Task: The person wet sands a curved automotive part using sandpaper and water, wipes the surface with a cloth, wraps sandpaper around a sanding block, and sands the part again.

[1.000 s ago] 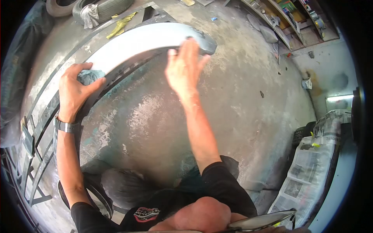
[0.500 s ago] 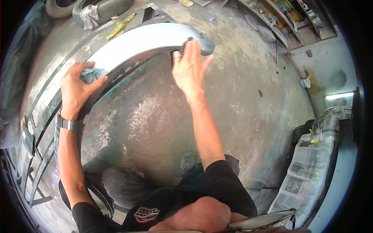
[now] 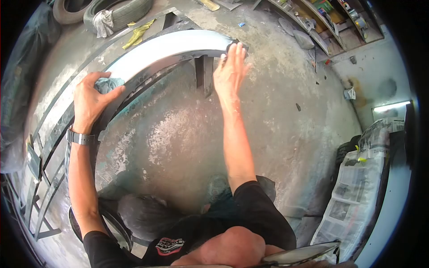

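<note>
A long curved panel [image 3: 178, 42], white on top with a dark lower edge, looks like a car bumper and rests on a dark metal stand. My left hand [image 3: 91, 96] curls round a crumpled blue-green cloth [image 3: 108, 84] on the panel's left part, thumb and fingers at its sides. At the panel's far right end, my right hand [image 3: 231, 71] lies with fingers stretched forward over a small black pad [image 3: 232, 43], pressed against the tip. Most of that pad is hidden under the fingers, so its exact kind is unclear.
Tyres [image 3: 118, 15] with a pale rag [image 3: 103, 23] lie at the back left, near a yellow cloth [image 3: 138, 34]. Metal stand legs [image 3: 203, 76] stand under the panel. Shelves [image 3: 319, 22] fill the back right; a newspaper-covered part [image 3: 353, 187] stands at right.
My right hand has slid right along the panel to its tip with the black pad, uncovering the stand leg. My left hand and cloth have barely moved.
</note>
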Tool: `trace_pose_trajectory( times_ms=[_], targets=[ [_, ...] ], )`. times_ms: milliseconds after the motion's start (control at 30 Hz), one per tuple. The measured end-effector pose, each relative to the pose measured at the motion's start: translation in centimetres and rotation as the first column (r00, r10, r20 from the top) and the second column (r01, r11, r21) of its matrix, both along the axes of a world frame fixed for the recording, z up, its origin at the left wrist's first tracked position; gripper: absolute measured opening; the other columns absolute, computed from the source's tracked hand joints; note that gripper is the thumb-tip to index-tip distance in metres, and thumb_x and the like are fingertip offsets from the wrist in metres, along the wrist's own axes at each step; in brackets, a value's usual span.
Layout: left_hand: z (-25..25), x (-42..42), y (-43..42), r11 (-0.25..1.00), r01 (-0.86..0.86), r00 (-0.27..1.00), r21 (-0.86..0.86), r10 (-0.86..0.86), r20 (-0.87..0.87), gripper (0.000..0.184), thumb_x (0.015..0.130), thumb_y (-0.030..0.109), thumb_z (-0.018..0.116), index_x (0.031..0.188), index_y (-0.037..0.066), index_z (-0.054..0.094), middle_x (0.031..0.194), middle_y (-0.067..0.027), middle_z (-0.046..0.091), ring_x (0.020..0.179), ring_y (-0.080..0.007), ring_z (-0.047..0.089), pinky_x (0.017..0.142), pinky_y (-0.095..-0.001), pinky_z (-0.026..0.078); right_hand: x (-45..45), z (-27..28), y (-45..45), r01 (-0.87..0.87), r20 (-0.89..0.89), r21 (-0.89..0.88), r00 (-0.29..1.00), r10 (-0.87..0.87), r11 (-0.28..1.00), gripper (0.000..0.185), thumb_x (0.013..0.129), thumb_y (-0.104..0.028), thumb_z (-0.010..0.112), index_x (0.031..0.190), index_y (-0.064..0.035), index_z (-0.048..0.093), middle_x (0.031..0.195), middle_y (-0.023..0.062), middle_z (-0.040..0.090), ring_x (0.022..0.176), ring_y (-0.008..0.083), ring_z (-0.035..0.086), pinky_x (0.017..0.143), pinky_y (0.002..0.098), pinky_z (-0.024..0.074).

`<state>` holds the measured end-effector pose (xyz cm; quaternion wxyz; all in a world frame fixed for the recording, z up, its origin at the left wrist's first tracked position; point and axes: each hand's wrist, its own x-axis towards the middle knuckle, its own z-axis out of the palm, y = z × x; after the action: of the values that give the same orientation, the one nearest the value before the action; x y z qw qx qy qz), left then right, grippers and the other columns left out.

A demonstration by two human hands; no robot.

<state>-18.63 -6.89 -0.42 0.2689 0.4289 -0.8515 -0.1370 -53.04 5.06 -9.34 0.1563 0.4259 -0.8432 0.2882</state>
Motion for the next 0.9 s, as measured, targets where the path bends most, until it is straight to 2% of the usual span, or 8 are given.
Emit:
trace_pose_trajectory(
  times_ms=[167,300,367,433,500,567,700,900],
  targets=[
    [-0.4,0.1,-0.2,0.998,0.026,0.999,-0.050,-0.027,-0.019,0.051,0.067,0.036,0.088,0.103,0.001,0.075,0.100,-0.0185,0.074,0.093,-0.0322,0.072,0.087,-0.0387,0.054,5.1,-4.6,-3.5,-0.041,0.057,-0.271,0.997,0.058,0.962,0.065,0.106,-0.021,0.042,0.162,-0.0029,0.014,0.169,0.0209,0.005,0.156,0.0390,0.002,0.124,0.0586,0.0062],
    [-0.3,0.0,-0.2,0.999,0.024,0.999,-0.032,-0.025,-0.025,0.051,0.068,0.035,0.088,0.103,0.001,0.075,0.101,-0.0187,0.074,0.095,-0.0325,0.072,0.088,-0.0387,0.053,15.3,-5.0,-5.6,-0.506,-0.058,-0.454,0.838,0.542,0.733,0.074,0.099,-0.020,0.055,0.161,-0.0043,0.019,0.168,0.0235,0.012,0.156,0.0395,0.006,0.123,0.0624,0.0062],
    [-0.3,0.0,-0.1,1.000,0.021,1.000,-0.017,-0.022,-0.019,0.051,0.069,0.035,0.088,0.103,0.001,0.075,0.102,-0.0188,0.074,0.095,-0.0325,0.071,0.089,-0.0386,0.053,15.9,-5.9,-5.1,-0.592,-0.070,-0.300,0.795,0.602,0.748,0.072,0.101,-0.025,0.053,0.162,-0.0055,0.018,0.168,0.0211,0.012,0.157,0.0353,0.007,0.124,0.0603,0.0060],
    [-0.2,0.0,-0.1,1.000,0.030,1.000,-0.010,-0.030,-0.002,0.050,0.070,0.035,0.087,0.104,0.001,0.075,0.103,-0.0187,0.074,0.097,-0.0322,0.071,0.090,-0.0387,0.053,9.8,-5.8,-4.6,-0.309,-0.195,-0.253,0.945,0.264,0.917,0.070,0.105,-0.029,0.046,0.163,-0.0064,0.014,0.169,0.0188,0.010,0.157,0.0329,0.006,0.125,0.0591,0.0045],
    [-0.2,-0.1,0.0,1.000,0.028,1.000,-0.010,-0.028,0.001,0.050,0.071,0.035,0.087,0.105,0.001,0.075,0.103,-0.0185,0.074,0.097,-0.0319,0.071,0.090,-0.0387,0.053,6.5,-3.5,-3.8,0.046,0.176,-0.368,0.984,0.021,0.929,0.067,0.106,-0.022,0.042,0.162,-0.0042,0.012,0.169,0.0210,0.007,0.157,0.0368,0.006,0.124,0.0598,0.0071],
    [-0.3,-0.1,0.0,1.000,0.016,1.000,0.011,-0.016,0.011,0.050,0.071,0.034,0.087,0.105,0.001,0.075,0.104,-0.0182,0.074,0.097,-0.0313,0.071,0.091,-0.0386,0.053,7.1,-3.7,-4.7,0.026,0.146,-0.359,0.989,0.029,0.933,0.074,0.105,-0.023,0.046,0.163,-0.0052,0.004,0.169,0.0227,-0.001,0.156,0.0378,-0.001,0.124,0.0607,0.0016],
    [-0.6,0.1,-0.4,0.999,0.039,0.999,0.000,-0.039,-0.015,0.049,0.071,0.034,0.087,0.105,0.001,0.075,0.105,-0.0175,0.075,0.097,-0.0302,0.071,0.091,-0.0386,0.052,12.4,-5.1,-4.8,-0.447,0.033,-0.342,0.873,0.486,0.827,0.077,0.098,-0.018,0.054,0.161,-0.0018,0.012,0.168,0.0235,0.004,0.156,0.0387,0.007,0.122,0.0651,0.0087],
    [-0.4,0.0,-0.3,1.000,0.018,1.000,-0.010,-0.018,0.019,0.050,0.070,0.037,0.087,0.103,0.002,0.075,0.101,-0.0179,0.074,0.094,-0.0303,0.072,0.087,-0.0378,0.053,-0.5,-4.7,-0.5,0.186,0.220,-0.414,0.970,-0.100,0.891,0.060,0.109,-0.025,0.036,0.161,-0.0010,0.018,0.169,0.0220,0.010,0.157,0.0362,0.009,0.123,0.0589,0.0089]
  ],
)
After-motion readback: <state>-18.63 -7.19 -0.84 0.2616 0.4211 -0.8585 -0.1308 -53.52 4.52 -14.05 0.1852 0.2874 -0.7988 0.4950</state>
